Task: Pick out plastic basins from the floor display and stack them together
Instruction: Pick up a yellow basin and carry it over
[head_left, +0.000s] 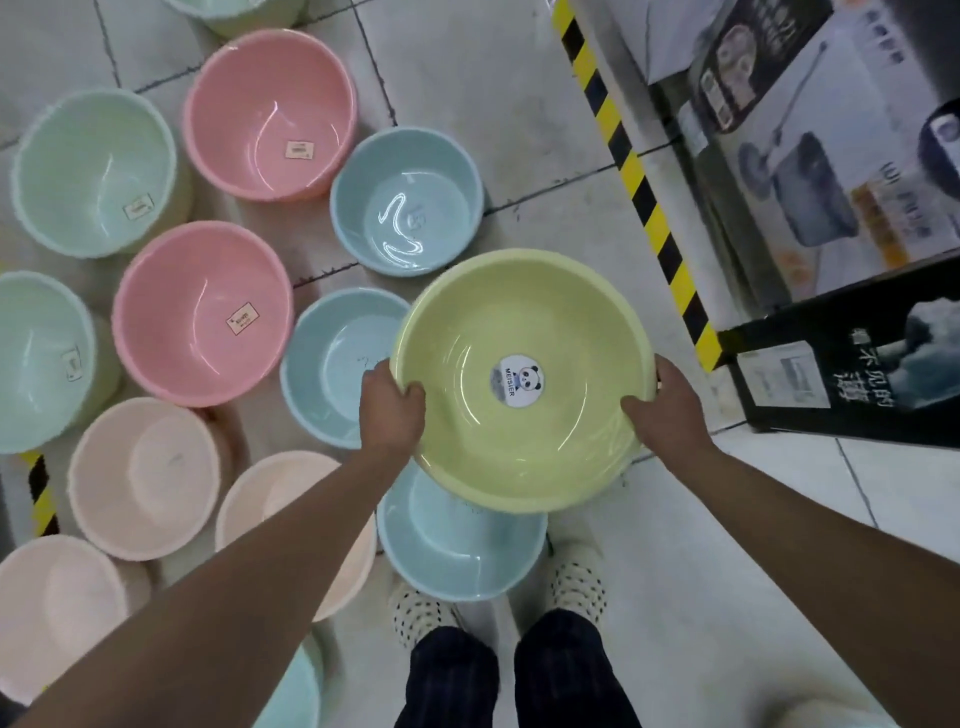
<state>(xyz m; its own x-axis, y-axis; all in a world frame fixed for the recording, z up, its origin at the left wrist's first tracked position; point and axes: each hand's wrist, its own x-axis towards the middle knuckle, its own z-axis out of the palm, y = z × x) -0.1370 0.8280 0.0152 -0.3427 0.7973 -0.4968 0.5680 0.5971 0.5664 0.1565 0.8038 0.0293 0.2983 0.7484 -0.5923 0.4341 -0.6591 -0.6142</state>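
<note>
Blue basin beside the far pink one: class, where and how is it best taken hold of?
Probably grip the blue basin by its rim, from above on its right side: it sits upright and open, bare floor lies there, and the pink basin crowds its left.

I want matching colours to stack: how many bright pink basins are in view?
2. One bright pink basin sits near the top of view; the other lies below-left of it. More may lie outside the frame.
</note>
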